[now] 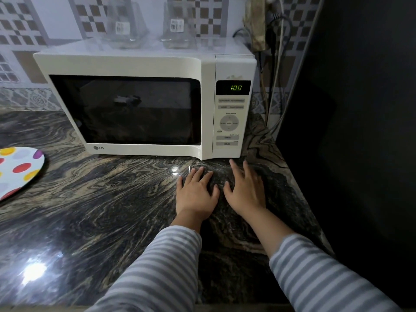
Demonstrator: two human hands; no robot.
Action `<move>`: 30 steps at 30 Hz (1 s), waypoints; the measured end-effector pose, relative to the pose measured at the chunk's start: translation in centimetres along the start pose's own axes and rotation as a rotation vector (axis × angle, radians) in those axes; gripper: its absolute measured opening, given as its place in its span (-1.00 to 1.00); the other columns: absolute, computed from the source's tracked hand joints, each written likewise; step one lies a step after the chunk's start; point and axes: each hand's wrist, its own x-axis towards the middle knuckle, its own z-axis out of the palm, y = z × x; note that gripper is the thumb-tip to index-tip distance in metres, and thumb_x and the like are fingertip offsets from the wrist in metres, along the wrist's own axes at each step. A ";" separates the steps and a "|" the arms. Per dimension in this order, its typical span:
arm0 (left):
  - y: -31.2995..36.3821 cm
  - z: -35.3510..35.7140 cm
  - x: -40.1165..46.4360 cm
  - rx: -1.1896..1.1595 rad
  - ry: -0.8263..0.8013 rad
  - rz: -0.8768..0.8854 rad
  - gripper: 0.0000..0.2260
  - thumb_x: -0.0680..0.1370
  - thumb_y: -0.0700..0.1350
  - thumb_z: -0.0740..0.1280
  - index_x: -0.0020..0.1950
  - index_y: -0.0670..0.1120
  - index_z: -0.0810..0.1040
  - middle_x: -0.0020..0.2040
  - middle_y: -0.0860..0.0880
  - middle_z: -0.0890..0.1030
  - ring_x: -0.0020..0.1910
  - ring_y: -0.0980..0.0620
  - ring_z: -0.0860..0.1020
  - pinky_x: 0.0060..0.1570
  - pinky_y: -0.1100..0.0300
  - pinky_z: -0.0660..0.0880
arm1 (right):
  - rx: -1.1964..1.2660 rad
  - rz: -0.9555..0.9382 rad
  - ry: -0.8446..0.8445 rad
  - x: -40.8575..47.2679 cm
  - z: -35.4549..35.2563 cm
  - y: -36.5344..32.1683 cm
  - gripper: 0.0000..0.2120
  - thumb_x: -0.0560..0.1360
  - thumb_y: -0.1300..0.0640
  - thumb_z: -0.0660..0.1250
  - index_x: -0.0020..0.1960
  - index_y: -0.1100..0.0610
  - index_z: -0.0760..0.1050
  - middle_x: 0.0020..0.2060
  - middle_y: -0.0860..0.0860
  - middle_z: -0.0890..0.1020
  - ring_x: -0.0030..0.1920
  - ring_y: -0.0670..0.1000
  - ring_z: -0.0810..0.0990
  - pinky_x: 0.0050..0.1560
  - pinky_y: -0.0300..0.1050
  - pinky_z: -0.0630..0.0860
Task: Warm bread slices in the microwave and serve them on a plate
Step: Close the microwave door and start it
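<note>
Both hands, left and right, lie flat and released on the tabletop. The microwave, door closed, displays 1:00.

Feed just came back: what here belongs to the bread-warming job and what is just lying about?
Job:
microwave, door closed, display showing 1:00
dotted plate
left hand and right hand, flat on the countertop

Lying about:
two glass containers on the microwave
cables
</note>
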 end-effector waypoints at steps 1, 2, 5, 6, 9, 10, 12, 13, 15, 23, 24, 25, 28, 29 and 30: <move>0.0 0.0 0.0 0.003 0.002 0.000 -0.50 0.57 0.18 0.10 0.51 0.14 0.23 0.56 0.08 0.17 0.55 0.08 0.03 0.51 -0.03 -0.12 | -0.009 -0.005 0.044 0.4 -0.4 -0.2 -0.37 0.58 -0.07 0.11 0.56 -0.12 -0.10 0.55 0.11 0.03 0.53 0.13 0.04 0.50 0.13 0.03; 0.0 0.0 0.0 0.005 0.005 0.000 -0.50 0.57 0.18 0.10 0.51 0.14 0.24 0.56 0.08 0.17 0.55 0.08 0.03 0.51 -0.03 -0.12 | -0.023 -0.020 0.083 0.8 -0.9 -0.4 -0.35 0.58 -0.06 0.12 0.55 -0.13 -0.13 0.55 0.13 0.02 0.53 0.15 0.03 0.50 0.13 0.03; 0.0 -0.1 0.0 0.005 0.008 0.002 -0.50 0.57 0.18 0.10 0.50 0.14 0.24 0.56 0.08 0.17 0.55 0.08 0.04 0.51 -0.03 -0.11 | -0.065 -0.065 0.157 2.0 -2.0 -1.0 -0.31 0.57 -0.02 0.14 0.54 -0.16 -0.21 0.54 0.14 0.03 0.53 0.18 0.01 0.50 0.15 0.01; 0.0 -0.1 0.0 0.005 0.007 0.003 -0.50 0.57 0.18 0.10 0.50 0.14 0.24 0.56 0.08 0.17 0.55 0.08 0.04 0.51 -0.03 -0.11 | -0.085 -0.070 0.171 2.4 -2.2 -1.1 -0.29 0.57 -0.01 0.15 0.54 -0.16 -0.22 0.54 0.14 0.04 0.53 0.18 0.01 0.50 0.15 0.02; 0.0 -0.1 0.0 0.003 0.007 0.003 -0.50 0.57 0.18 0.10 0.51 0.14 0.24 0.56 0.08 0.17 0.55 0.08 0.04 0.51 -0.04 -0.11 | -0.137 -0.061 0.164 3.0 -2.4 -1.4 -0.28 0.56 -0.01 0.16 0.54 -0.15 -0.23 0.52 0.13 0.05 0.52 0.19 0.00 0.49 0.17 0.01; 0.0 -0.1 0.0 0.002 0.007 0.004 -0.50 0.57 0.18 0.10 0.51 0.14 0.24 0.56 0.08 0.17 0.55 0.08 0.04 0.51 -0.04 -0.11 | -0.152 -0.054 0.161 3.1 -2.3 -1.5 -0.28 0.56 -0.01 0.16 0.55 -0.13 -0.23 0.52 0.13 0.05 0.52 0.19 0.01 0.48 0.17 0.01; 0.0 -0.1 0.0 -0.001 0.007 0.005 -0.50 0.56 0.18 0.10 0.50 0.14 0.24 0.56 0.08 0.18 0.55 0.08 0.04 0.51 -0.04 -0.10 | -0.177 -0.042 0.174 3.2 -2.1 -1.6 -0.27 0.56 -0.01 0.17 0.55 -0.12 -0.22 0.50 0.13 0.08 0.50 0.19 0.04 0.48 0.18 0.02; 0.0 -0.1 0.0 -0.003 0.006 0.006 -0.50 0.56 0.18 0.11 0.50 0.14 0.24 0.55 0.08 0.18 0.55 0.07 0.04 0.51 -0.04 -0.10 | -0.182 -0.037 0.184 3.2 -1.9 -1.7 -0.27 0.56 -0.01 0.17 0.55 -0.11 -0.21 0.50 0.13 0.09 0.49 0.19 0.06 0.47 0.18 0.02; 0.0 -0.1 0.0 -0.006 0.007 0.006 -0.50 0.56 0.18 0.11 0.50 0.14 0.25 0.55 0.08 0.18 0.55 0.07 0.04 0.51 -0.05 -0.10 | -0.184 -0.030 0.198 3.4 -1.8 -1.8 -0.28 0.56 0.01 0.18 0.56 -0.11 -0.17 0.48 0.14 0.12 0.48 0.19 0.08 0.48 0.19 0.01; 0.0 0.2 0.2 -0.003 0.017 0.009 -0.50 0.55 0.19 0.11 0.49 0.15 0.26 0.55 0.08 0.20 0.55 0.06 0.06 0.50 -0.08 -0.08 | -0.227 -0.011 0.215 3.7 -1.7 -2.5 -0.34 0.57 0.04 0.17 0.56 -0.09 -0.09 0.48 0.18 0.17 0.53 0.19 0.01 0.47 0.28 -0.20; 0.0 0.2 0.2 0.000 0.018 0.010 -0.50 0.55 0.19 0.11 0.49 0.15 0.26 0.55 0.08 0.20 0.55 0.06 0.05 0.50 -0.08 -0.08 | -0.233 -0.015 0.215 3.7 -1.9 -2.5 -0.34 0.57 0.04 0.17 0.56 -0.09 -0.08 0.47 0.18 0.18 0.53 0.19 0.00 0.47 0.28 -0.22; -0.1 0.2 0.2 0.002 0.015 0.010 -0.50 0.55 0.19 0.10 0.49 0.15 0.25 0.55 0.08 0.20 0.55 0.06 0.05 0.50 -0.08 -0.08 | -0.238 -0.018 0.211 3.7 -2.2 -2.5 -0.35 0.56 0.04 0.17 0.56 -0.09 -0.07 0.47 0.18 0.19 0.53 0.19 0.00 0.47 0.28 -0.24; -0.1 0.2 0.2 -0.001 0.015 0.010 -0.50 0.55 0.19 0.10 0.50 0.15 0.25 0.55 0.07 0.19 0.55 0.06 0.05 0.50 -0.09 -0.08 | -0.248 -0.017 0.179 3.6 -2.7 -2.6 -0.35 0.57 0.04 0.15 0.55 -0.11 -0.09 0.47 0.19 0.19 0.52 0.20 0.00 0.46 0.29 -0.24; -0.1 0.2 0.2 -0.002 0.016 0.010 -0.50 0.55 0.19 0.10 0.50 0.15 0.25 0.55 0.07 0.19 0.55 0.06 0.04 0.50 -0.09 -0.08 | -0.247 -0.012 0.160 3.5 -2.9 -2.8 -0.35 0.57 0.03 0.15 0.55 -0.13 -0.10 0.48 0.19 0.18 0.52 0.20 -0.01 0.46 0.29 -0.24; 0.0 0.2 0.2 -0.001 0.015 0.013 -0.50 0.55 0.19 0.10 0.50 0.15 0.25 0.55 0.07 0.19 0.55 0.06 0.04 0.50 -0.09 -0.09 | -0.244 -0.007 0.137 3.3 -3.1 -2.9 -0.35 0.57 0.02 0.14 0.55 -0.14 -0.12 0.49 0.19 0.15 0.53 0.21 -0.02 0.46 0.30 -0.24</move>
